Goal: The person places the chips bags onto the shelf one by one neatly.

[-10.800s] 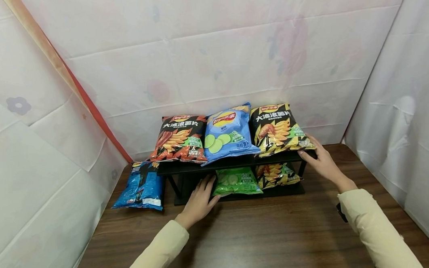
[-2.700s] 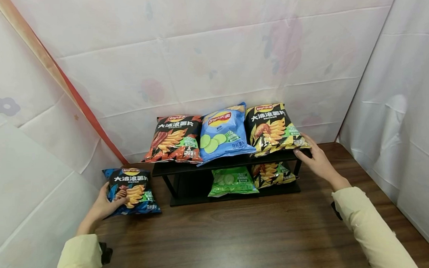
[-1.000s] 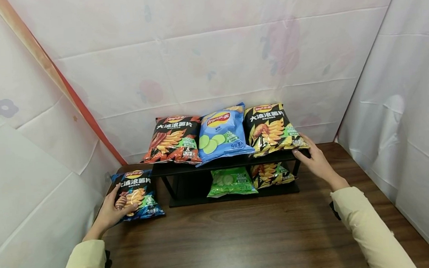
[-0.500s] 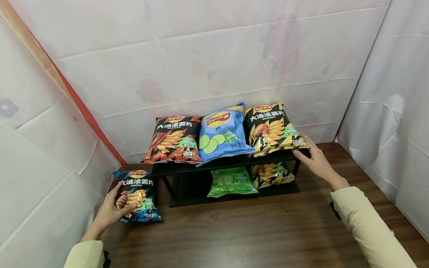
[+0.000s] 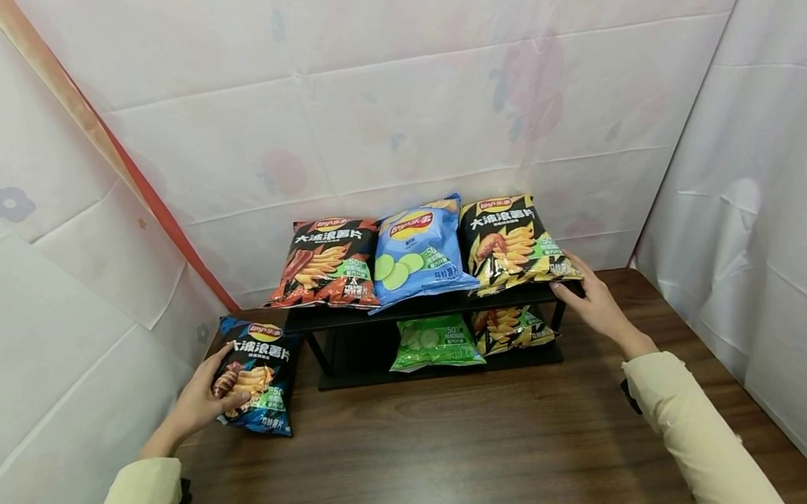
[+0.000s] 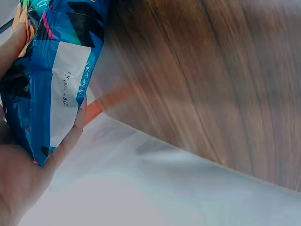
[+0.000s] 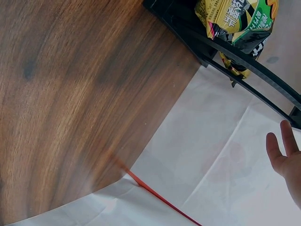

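Observation:
My left hand [image 5: 202,396] grips a blue-and-black bag of potato chips [image 5: 262,373] by its left side, thumb across the front and fingers behind. The bag leans with its printed front toward me, left of the black two-tier rack [image 5: 393,313]. In the left wrist view, the bag's blue back with a white label [image 6: 70,89] shows between thumb and fingers. My right hand [image 5: 598,303] rests at the rack's right end, beside the lower corner of a yellow-and-black chip bag [image 5: 509,246]. Its visible fingers [image 7: 288,136] look fairly straight in the right wrist view.
On the rack's top tier also lie a red-and-black chip bag [image 5: 329,263] and a light-blue one [image 5: 420,251]. A green bag [image 5: 437,343] and another yellow-black bag [image 5: 510,330] lie on the lower tier. White curtains surround the wooden table [image 5: 413,442].
Earlier my left hand was by the green bag, then took hold of the blue bag, which was turned front side up. In the last second that bag tilted clockwise. My right hand stayed put.

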`<action>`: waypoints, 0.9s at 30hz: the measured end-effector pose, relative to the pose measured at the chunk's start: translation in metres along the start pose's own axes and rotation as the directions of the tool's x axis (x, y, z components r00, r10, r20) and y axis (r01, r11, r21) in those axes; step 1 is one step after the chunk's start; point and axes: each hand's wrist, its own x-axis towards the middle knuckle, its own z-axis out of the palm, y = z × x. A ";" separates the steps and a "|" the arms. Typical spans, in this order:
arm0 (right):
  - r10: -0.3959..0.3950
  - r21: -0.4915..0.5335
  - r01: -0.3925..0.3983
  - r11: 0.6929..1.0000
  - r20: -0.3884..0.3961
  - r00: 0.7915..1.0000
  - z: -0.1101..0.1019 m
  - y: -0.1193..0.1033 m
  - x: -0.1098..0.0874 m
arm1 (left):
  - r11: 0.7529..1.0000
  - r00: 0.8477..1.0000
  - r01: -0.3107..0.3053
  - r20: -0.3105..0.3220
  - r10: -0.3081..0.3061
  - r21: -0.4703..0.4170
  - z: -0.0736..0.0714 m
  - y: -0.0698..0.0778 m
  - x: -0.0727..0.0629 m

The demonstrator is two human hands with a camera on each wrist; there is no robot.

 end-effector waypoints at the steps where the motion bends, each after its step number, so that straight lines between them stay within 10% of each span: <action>1: -0.004 0.000 0.004 1.000 -0.002 1.000 0.000 0.000 0.000 | 1.000 1.000 -0.010 0.004 0.010 0.000 -0.001 0.000 0.000; 18: -0.020 0.008 0.020 1.000 -0.005 1.000 0.000 0.000 -0.001 | 0.992 0.987 -0.122 0.105 0.126 -0.037 -0.014 0.005 0.002; 27: -0.017 0.005 0.017 1.000 -0.002 1.000 0.001 0.001 0.000 | 0.996 0.974 0.066 0.212 -0.076 0.057 -0.016 0.015 0.008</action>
